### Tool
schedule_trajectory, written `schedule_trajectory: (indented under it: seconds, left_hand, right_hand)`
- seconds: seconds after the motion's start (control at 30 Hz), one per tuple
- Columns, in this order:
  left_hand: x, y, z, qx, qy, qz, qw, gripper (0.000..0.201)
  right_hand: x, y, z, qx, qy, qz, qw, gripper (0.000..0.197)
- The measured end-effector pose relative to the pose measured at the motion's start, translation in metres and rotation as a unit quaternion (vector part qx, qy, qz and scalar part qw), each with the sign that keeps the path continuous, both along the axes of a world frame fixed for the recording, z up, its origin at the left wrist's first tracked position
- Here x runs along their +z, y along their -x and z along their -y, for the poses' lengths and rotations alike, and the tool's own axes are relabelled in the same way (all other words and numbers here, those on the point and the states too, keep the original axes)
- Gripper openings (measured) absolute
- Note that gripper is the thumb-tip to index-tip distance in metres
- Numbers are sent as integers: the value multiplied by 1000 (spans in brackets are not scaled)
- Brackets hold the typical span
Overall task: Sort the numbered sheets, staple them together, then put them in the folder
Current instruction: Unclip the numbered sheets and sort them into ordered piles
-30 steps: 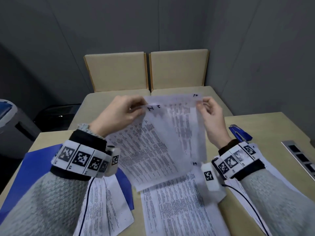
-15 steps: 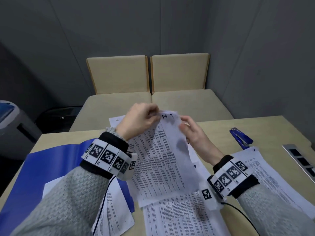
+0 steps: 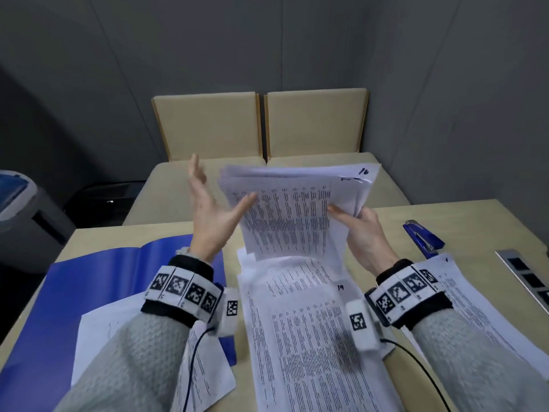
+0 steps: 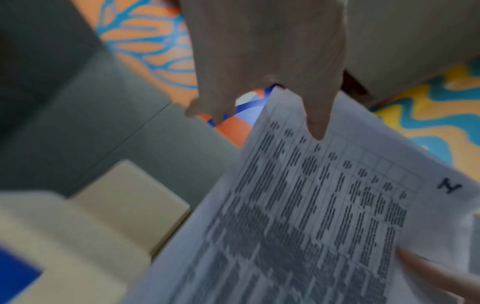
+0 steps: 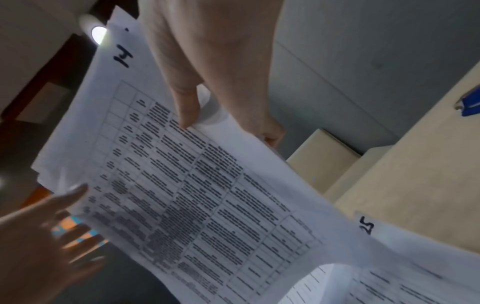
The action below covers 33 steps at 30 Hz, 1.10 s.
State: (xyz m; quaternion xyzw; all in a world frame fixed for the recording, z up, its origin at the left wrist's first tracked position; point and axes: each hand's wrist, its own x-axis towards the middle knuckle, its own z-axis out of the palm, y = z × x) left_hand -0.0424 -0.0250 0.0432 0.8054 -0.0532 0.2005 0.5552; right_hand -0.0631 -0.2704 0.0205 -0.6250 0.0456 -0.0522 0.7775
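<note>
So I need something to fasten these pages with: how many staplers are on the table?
1. The blue stapler lies on the table's far right, beyond the right hand; the loose sheets could hide another.

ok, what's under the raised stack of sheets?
Under the raised stack: loose printed sheets on the table, one marked 19. The table beneath them is covered.

Thin matt printed paper sheets point(image 3: 285, 221), glossy blue plastic folder point(image 3: 98, 278), smooth pale wood-look tabletop point(image 3: 463, 221), knitted grey wool sleeves point(image 3: 139, 361), glossy blue stapler point(image 3: 423, 237).
</note>
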Motion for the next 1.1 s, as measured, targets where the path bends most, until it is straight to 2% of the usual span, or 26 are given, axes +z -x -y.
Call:
schedule_trajectory:
  seconds: [0.07,0.1,0.2,0.27,0.33,0.4,0.47,0.57,0.67,0.7,0.77,0.83,0.93,0.97,1.03,1.1]
  left_hand:
    - [-19,-3,3,-101,95,-87,986,96]
    - [-28,-5,6,-120,127,-89,981,84]
    - [-61,-4,18,-57,161,-78,982,60]
    - [-88,-1,24,-12,142,-96,985,62]
    - [-113,1,29,-2,106,-115,988,55]
    - [-123,-1,34,28,77,-121,989,34]
    - [-115,-5,32,55,57,-90,993,21]
    - [-85,-11,10,50,13,-23,998,25]
    - [-58,-12,-18,11,-4,-17,1000,27]
    - [-56,-10,-25,-4,-13,-28,1000,27]
    - [-61,-8,-37,-27,1,-70,997,29]
    - [-73,-3,-48,-27,61,-136,988,27]
    - [-90,11,-58,-33,87,-229,969,24]
    - [-96,16,-61,-51,71,-254,963,23]
    - [-113,19,-76,-57,-29,-305,950,23]
    - [-130,14,-108,23,-194,-352,916,36]
  right_hand:
    - [-6,-3,-5,10,-14,-17,1000,24]
    - [-11,-4,-8,16,-11,-26,999,25]
    - [-31,-2,-17,35,19,-55,998,42]
    - [-48,-1,-22,12,25,-83,996,44]
    - [-66,-3,-27,-17,17,-121,992,43]
    - [-76,-5,-32,-30,6,-155,987,42]
    - [-79,-7,-35,-53,11,-154,987,40]
    - [-74,-7,-31,-77,34,-123,989,50]
    - [-72,-2,-33,8,77,-112,991,75]
    - [-70,-2,-37,38,96,-110,988,77]
    - [-65,-8,-44,46,109,-108,987,64]
    - [-61,-16,-45,32,117,-128,984,51]
    - [-72,-17,-44,138,186,-198,953,35]
    - [-80,-12,-45,169,204,-216,940,28]
    - [-98,-2,-48,165,210,-243,933,23]
    - [-115,6,-47,131,191,-266,936,21]
